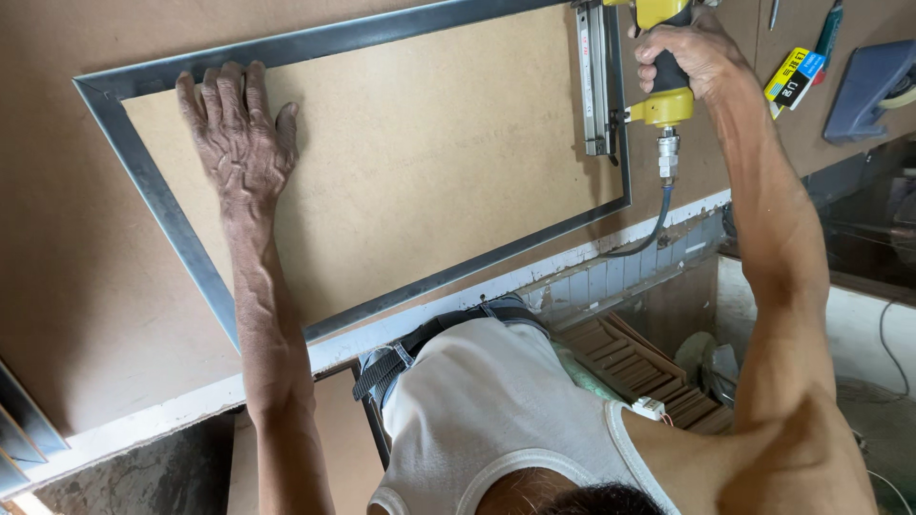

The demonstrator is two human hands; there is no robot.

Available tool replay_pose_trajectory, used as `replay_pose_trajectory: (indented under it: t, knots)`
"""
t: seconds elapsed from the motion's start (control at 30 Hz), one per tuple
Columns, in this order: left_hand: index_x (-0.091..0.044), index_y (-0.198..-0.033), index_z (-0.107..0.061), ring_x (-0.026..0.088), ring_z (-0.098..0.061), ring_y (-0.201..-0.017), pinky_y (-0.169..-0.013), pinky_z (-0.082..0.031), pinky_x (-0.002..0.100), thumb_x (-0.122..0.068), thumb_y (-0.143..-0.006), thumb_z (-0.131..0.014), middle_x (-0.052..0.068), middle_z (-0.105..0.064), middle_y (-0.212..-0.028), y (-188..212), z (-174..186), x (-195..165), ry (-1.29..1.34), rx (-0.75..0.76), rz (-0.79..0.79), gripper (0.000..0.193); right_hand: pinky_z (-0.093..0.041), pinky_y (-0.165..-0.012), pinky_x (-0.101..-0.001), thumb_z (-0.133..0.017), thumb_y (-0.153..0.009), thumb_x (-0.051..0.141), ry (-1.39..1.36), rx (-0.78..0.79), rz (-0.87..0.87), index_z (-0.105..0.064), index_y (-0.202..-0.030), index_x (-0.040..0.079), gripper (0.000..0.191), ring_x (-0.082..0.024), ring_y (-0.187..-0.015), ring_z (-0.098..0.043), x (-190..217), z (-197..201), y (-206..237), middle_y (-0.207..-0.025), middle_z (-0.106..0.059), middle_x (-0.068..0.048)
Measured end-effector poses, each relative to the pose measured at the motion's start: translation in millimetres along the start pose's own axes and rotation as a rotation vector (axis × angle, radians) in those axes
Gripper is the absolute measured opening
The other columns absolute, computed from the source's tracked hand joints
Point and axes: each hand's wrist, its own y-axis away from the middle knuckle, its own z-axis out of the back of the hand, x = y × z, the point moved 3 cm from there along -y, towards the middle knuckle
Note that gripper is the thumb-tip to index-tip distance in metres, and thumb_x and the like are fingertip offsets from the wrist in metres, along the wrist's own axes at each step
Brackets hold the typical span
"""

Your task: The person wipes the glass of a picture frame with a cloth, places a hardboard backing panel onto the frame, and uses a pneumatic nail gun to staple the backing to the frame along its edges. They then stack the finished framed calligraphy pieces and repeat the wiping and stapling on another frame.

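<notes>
- The left hand (239,129) lies flat with fingers spread, palm pressed on the brown backing board (420,162), near its far left corner.
- The board sits inside a dark grey frame (157,195) lying on the workbench (67,286).
- The right hand (689,52) is wrapped tight around the grip of a yellow pneumatic nail gun (658,86).
- The gun's metal magazine (598,81) rests along the frame's right edge, at the far right of the board.
- A dark air hose (658,219) hangs from the gun's base towards the bench's near edge.
- Small tools and a blue object (868,86) lie further right.
</notes>
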Motion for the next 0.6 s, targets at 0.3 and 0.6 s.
replay_pose_trajectory:
  t: [0.3,0.6]
  knots:
    - [0.002,-0.151,-0.053,0.036,-0.042,-0.146,-0.131,-0.011,0.059,-0.043,-0.108,-0.063,0.019,-0.050,-0.143,-2.2,8.2,-0.6,0.027,0.029,-0.007,0.063,-0.055,-0.053,-0.0344,-0.066,-0.082,-0.005,-0.068,0.162,0.043,-0.061,-0.118,-0.001,0.036,-0.016,-0.058,-0.061,36.7,-101.2,18.6,-0.077,-0.061,-0.007]
    - [-0.007,-0.155,-0.055,0.033,-0.039,-0.153,-0.128,0.005,0.059,-0.081,-0.101,-0.043,0.016,-0.053,-0.149,12.1,33.7,30.5,-0.014,0.042,0.016,0.093,-0.055,-0.053,-0.0323,-0.065,-0.082,-0.005,-0.017,0.247,0.041,-0.063,-0.117,-0.003,0.036,-0.015,-0.058,-0.062,55.2,-160.5,16.8,-0.077,-0.063,-0.008]
